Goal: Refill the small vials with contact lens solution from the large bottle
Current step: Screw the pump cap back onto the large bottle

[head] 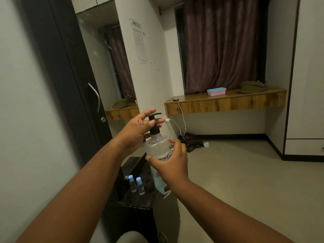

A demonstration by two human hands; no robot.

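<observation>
A large clear bottle (157, 148) with a dark pump top (154, 127) and a handwritten white label is held up above a small dark table (133, 199). My right hand (171, 163) wraps around the bottle's body, covering part of the label. My left hand (138, 130) is at the pump collar, thumb and fingers around its neck, the other fingers spread. Two small clear vials with light blue caps, one (132, 185) beside the other (140, 186), stand upright on the table, below and left of the bottle.
A dark wardrobe door with a metal handle (95, 95) stands at left beside a mirror. A wooden shelf (224, 102) along the far wall carries a pink and blue box (216, 91), a phone with a white cable and some cloth. Dark cloth lies on the floor.
</observation>
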